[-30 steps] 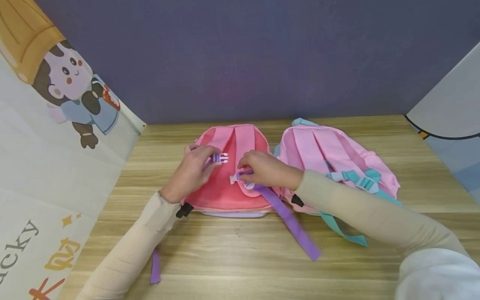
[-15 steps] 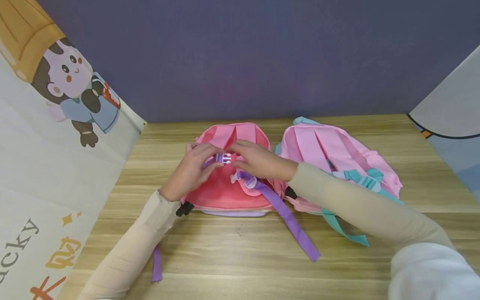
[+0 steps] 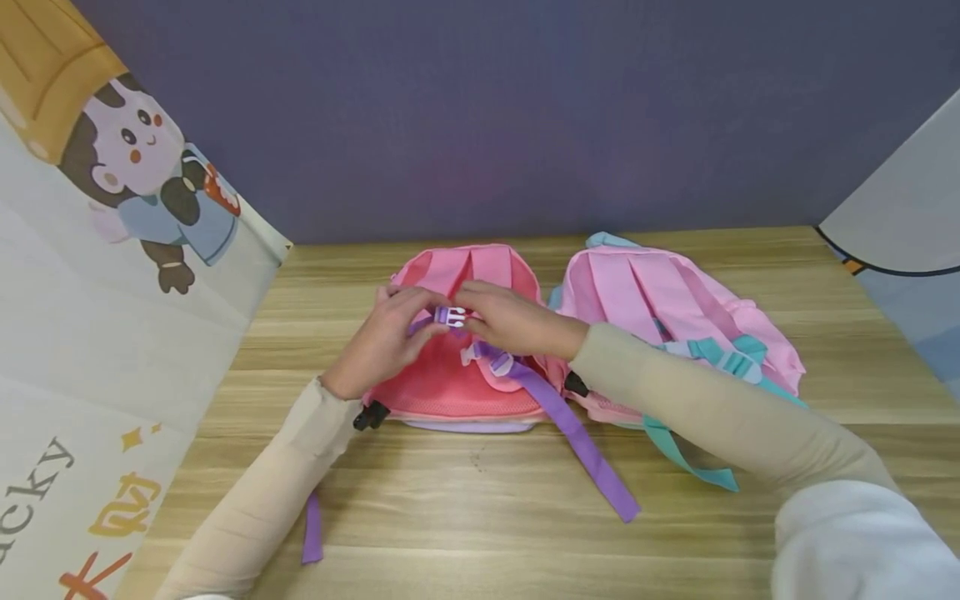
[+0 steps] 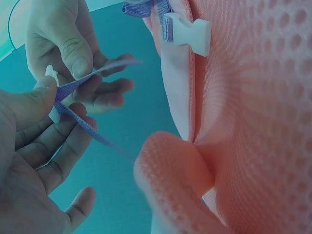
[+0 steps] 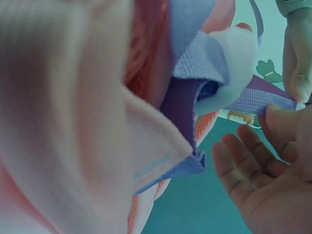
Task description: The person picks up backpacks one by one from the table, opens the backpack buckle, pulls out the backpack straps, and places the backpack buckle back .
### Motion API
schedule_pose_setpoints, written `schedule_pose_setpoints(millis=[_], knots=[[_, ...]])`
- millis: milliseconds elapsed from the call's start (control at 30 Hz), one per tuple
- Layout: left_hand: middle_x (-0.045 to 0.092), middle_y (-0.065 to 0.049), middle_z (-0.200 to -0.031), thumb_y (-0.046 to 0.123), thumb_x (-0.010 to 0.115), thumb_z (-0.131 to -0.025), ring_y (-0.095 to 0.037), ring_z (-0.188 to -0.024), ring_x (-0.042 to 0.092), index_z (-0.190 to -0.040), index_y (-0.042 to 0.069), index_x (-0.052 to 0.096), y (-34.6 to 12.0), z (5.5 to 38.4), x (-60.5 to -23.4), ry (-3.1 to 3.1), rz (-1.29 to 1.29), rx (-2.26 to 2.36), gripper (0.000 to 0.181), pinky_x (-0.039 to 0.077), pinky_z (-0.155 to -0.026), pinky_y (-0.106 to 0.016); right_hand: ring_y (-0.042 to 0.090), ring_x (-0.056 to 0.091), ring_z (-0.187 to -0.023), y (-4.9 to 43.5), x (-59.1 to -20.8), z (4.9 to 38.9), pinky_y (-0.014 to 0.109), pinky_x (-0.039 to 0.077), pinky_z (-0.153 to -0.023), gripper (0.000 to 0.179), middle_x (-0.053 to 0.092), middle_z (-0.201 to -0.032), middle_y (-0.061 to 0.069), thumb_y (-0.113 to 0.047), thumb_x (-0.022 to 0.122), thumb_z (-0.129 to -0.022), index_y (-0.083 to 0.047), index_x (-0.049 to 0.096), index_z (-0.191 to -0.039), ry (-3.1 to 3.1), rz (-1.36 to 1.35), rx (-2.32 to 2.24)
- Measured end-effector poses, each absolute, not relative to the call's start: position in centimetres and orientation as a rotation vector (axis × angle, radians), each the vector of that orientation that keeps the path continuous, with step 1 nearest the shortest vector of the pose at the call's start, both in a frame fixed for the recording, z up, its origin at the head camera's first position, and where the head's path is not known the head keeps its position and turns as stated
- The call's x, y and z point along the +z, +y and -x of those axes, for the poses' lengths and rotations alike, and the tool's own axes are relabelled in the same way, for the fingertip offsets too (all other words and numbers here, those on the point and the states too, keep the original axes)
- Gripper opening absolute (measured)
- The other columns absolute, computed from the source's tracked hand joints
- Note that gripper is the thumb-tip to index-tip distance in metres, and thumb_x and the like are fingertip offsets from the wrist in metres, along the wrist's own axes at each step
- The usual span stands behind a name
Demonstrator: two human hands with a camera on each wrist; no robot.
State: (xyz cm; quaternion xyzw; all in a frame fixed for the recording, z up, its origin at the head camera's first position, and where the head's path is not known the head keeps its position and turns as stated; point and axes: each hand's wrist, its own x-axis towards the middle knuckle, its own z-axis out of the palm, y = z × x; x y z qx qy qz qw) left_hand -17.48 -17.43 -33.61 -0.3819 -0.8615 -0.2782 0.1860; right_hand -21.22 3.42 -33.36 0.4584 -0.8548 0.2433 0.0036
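Note:
A coral-pink backpack (image 3: 427,383) lies with its strap side up. Over its left half, my left hand (image 3: 384,337) pinches a white pronged side-release buckle (image 3: 452,317) between thumb and fingers. A purple strap (image 4: 90,129) runs through this buckle. Close beside it, my right hand (image 3: 521,321) pinches a length of the strap between thumb and fingers, the other fingers spread in the right wrist view. Lower on the backpack, the matching white buckle socket (image 4: 197,38) lies apart from the pronged half. The right hand partly hides the right shoulder strap.
A light pink backpack (image 3: 622,292) with teal straps (image 3: 693,473) lies at the right, under the right forearm. A long purple strap end (image 3: 592,454) trails over the wooden table (image 3: 450,517). A black buckle (image 3: 371,415) sits at the coral backpack's lower left corner.
My right hand has left the buckle socket and moved up and left to the strap at the pronged buckle, where it now pinches. My left hand has shifted slightly right.

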Motion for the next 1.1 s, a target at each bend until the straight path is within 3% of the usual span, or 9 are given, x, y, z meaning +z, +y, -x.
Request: schedule_pose_setpoints(millis=[333, 567, 1100], knots=[[0.064, -0.003, -0.098, 0.002, 0.076, -0.078, -0.019, -0.093, 0.059, -0.105, 0.003, 0.061, -17.57, 17.4, -33.28, -2.55, 1.045, -0.833, 0.031, 0.027, -0.085, -0.04, 0.013, 0.049, -0.084, 3.95, -33.23, 21.32, 0.025, 0.044, -0.077, 0.007, 0.052, -0.093, 0.001, -0.01, 0.061, -0.092, -0.008, 0.058, -0.099, -2.652, -1.456, 0.804], [0.064, 0.0, -0.096, 0.006, 0.076, -0.08, -0.015, -0.087, 0.057, -0.104, 0.006, 0.061, -17.65, 17.32, -33.15, -2.603, 1.021, -0.825, 0.029, 0.027, -0.084, -0.039, 0.015, 0.051, -0.083, 4.0, -33.19, 21.36, 0.027, 0.044, -0.078, 0.007, 0.054, -0.09, 0.0, -0.01, 0.061, -0.092, -0.01, 0.057, -0.098, -2.704, -1.404, 0.813], [0.066, 0.001, -0.097, 0.009, 0.076, -0.08, -0.016, -0.092, 0.058, -0.105, 0.007, 0.062, -17.72, 17.24, -33.27, -2.589, 1.051, -0.806, 0.028, 0.026, -0.083, -0.039, 0.016, 0.052, -0.081, 3.66, -33.14, 21.07, 0.029, 0.046, -0.077, 0.005, 0.056, -0.086, 0.001, -0.012, 0.059, -0.094, -0.009, 0.058, -0.097, -2.755, -1.348, 0.757]])
